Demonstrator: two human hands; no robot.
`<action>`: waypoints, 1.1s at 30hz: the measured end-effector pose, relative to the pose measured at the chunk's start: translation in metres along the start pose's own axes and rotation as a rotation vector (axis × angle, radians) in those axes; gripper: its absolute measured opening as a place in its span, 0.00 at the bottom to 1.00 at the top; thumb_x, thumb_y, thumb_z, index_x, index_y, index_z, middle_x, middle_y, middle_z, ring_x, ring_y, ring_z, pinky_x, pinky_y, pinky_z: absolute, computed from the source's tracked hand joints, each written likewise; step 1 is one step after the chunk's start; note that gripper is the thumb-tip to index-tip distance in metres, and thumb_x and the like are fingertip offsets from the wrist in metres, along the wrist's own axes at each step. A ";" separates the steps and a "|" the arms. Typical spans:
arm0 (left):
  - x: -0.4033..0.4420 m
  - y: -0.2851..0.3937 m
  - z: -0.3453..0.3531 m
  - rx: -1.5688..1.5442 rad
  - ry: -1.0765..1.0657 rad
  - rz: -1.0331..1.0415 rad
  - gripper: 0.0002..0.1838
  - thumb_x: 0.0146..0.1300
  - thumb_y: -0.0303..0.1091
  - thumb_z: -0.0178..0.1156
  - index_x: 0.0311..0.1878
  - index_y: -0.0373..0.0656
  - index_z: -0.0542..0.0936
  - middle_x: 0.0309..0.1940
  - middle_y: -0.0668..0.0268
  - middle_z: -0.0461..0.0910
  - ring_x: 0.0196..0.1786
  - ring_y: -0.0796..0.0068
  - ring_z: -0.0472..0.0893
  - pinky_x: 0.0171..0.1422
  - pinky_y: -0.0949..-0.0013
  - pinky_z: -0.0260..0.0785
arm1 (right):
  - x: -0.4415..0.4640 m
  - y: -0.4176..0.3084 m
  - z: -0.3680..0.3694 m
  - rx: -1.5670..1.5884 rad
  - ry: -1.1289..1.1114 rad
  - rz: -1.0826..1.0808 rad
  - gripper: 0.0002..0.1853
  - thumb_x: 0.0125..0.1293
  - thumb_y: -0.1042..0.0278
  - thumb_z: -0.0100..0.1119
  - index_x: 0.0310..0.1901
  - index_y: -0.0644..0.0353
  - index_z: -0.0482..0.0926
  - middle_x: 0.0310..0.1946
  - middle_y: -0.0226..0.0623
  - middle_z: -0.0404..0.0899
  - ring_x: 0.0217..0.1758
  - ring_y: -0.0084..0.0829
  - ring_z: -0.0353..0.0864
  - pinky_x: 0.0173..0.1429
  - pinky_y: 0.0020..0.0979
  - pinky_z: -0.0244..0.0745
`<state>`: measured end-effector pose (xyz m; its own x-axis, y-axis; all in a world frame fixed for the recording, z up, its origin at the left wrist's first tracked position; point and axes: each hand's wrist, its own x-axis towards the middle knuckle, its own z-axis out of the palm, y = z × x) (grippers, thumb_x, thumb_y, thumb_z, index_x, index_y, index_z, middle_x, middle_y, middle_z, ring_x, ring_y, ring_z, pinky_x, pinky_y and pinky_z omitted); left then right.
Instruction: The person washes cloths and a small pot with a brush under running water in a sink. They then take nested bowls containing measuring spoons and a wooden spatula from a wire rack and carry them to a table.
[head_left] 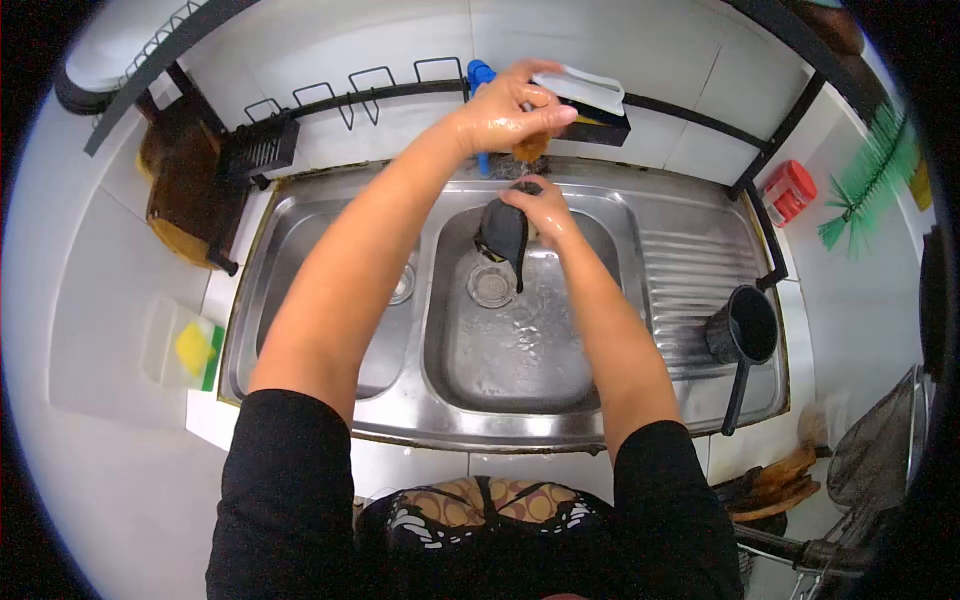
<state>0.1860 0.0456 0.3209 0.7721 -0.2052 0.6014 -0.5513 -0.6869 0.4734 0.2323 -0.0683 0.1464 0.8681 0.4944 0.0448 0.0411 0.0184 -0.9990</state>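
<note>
Head view: a dark grey, curved thing point(503, 232) is held over the shiny steel sink bowl point(520, 370) by the closed right hand point(545, 208). Above, the left hand point(518, 108) is half curled; its hold on the brown-orange lump point(532, 149) below cannot be told. Work seems unfinished: the grey thing is not yet put down.

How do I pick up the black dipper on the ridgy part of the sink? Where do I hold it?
Probably hold the black dipper by its long, thin handle, coming from the front of the sink. The handle sticks out that way, while the cup looks wide and round, likely harder to grip.
</note>
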 end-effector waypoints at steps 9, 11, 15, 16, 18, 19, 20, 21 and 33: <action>-0.157 -0.004 0.110 -1.464 0.595 -1.357 0.51 0.49 0.72 0.49 0.69 0.56 0.39 0.69 0.54 0.37 0.67 0.38 0.49 0.60 0.29 0.45 | -0.050 -0.023 0.001 -0.405 0.218 -0.274 0.21 0.44 0.59 0.69 0.37 0.61 0.74 0.31 0.42 0.79 0.34 0.34 0.79 0.41 0.32 0.72; -0.163 -0.005 0.121 -1.707 0.685 -1.376 0.52 0.49 0.75 0.43 0.68 0.54 0.36 0.68 0.54 0.39 0.65 0.35 0.51 0.57 0.24 0.43 | -0.066 -0.025 0.006 -0.435 0.148 -0.407 0.19 0.45 0.60 0.69 0.36 0.61 0.74 0.33 0.41 0.79 0.35 0.34 0.78 0.41 0.32 0.72; -0.179 -0.043 0.130 -1.877 0.603 -0.867 0.46 0.50 0.74 0.45 0.62 0.46 0.59 0.58 0.53 0.64 0.58 0.49 0.67 0.63 0.44 0.57 | -0.090 -0.040 0.004 -0.258 -0.058 -0.590 0.16 0.47 0.67 0.66 0.37 0.61 0.75 0.36 0.39 0.78 0.40 0.32 0.77 0.46 0.30 0.70; -0.178 -0.036 0.130 -1.792 0.660 -0.902 0.41 0.51 0.72 0.46 0.53 0.43 0.69 0.49 0.55 0.72 0.52 0.58 0.73 0.60 0.53 0.64 | -0.093 -0.047 0.005 -0.211 -0.083 -0.625 0.15 0.47 0.68 0.66 0.38 0.62 0.75 0.37 0.39 0.78 0.41 0.32 0.77 0.48 0.29 0.70; -0.171 -0.026 0.125 -1.817 0.697 -0.878 0.39 0.52 0.72 0.45 0.51 0.43 0.71 0.48 0.57 0.73 0.50 0.58 0.74 0.58 0.53 0.65 | -0.093 -0.053 0.003 -0.159 -0.138 -0.632 0.13 0.50 0.72 0.64 0.38 0.62 0.76 0.37 0.37 0.78 0.43 0.29 0.76 0.51 0.28 0.68; -0.167 -0.021 0.122 -1.832 0.708 -0.869 0.39 0.52 0.72 0.45 0.50 0.43 0.72 0.47 0.57 0.74 0.49 0.59 0.75 0.57 0.52 0.65 | -0.090 -0.049 -0.001 -0.114 -0.108 -0.599 0.12 0.51 0.72 0.63 0.38 0.63 0.76 0.38 0.37 0.78 0.44 0.28 0.75 0.52 0.27 0.67; -0.164 -0.016 0.120 -1.858 0.688 -0.841 0.31 0.54 0.65 0.52 0.44 0.44 0.74 0.43 0.58 0.76 0.47 0.61 0.76 0.52 0.54 0.69 | -0.086 -0.041 -0.005 -0.071 -0.077 -0.566 0.11 0.52 0.72 0.62 0.37 0.63 0.75 0.38 0.37 0.78 0.44 0.26 0.74 0.53 0.27 0.66; -0.161 -0.019 0.121 -1.720 0.750 -0.864 0.26 0.53 0.59 0.55 0.41 0.44 0.74 0.40 0.60 0.76 0.43 0.63 0.77 0.50 0.57 0.70 | -0.084 -0.034 -0.007 -0.031 -0.047 -0.533 0.09 0.53 0.72 0.61 0.36 0.64 0.75 0.39 0.37 0.78 0.45 0.25 0.74 0.54 0.27 0.65; -0.129 0.015 0.109 -0.148 0.271 -0.301 0.06 0.41 0.29 0.56 0.16 0.38 0.71 0.18 0.55 0.70 0.22 0.55 0.71 0.27 0.65 0.65 | -0.063 0.014 -0.003 0.803 -0.254 0.433 0.15 0.60 0.56 0.51 0.42 0.58 0.74 0.38 0.37 0.77 0.39 0.34 0.78 0.48 0.41 0.73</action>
<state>0.1126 -0.0144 0.1803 0.8053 0.1934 0.5604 -0.3688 -0.5765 0.7291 0.1796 -0.1013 0.1291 0.5906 0.7710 -0.2381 -0.6940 0.3348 -0.6374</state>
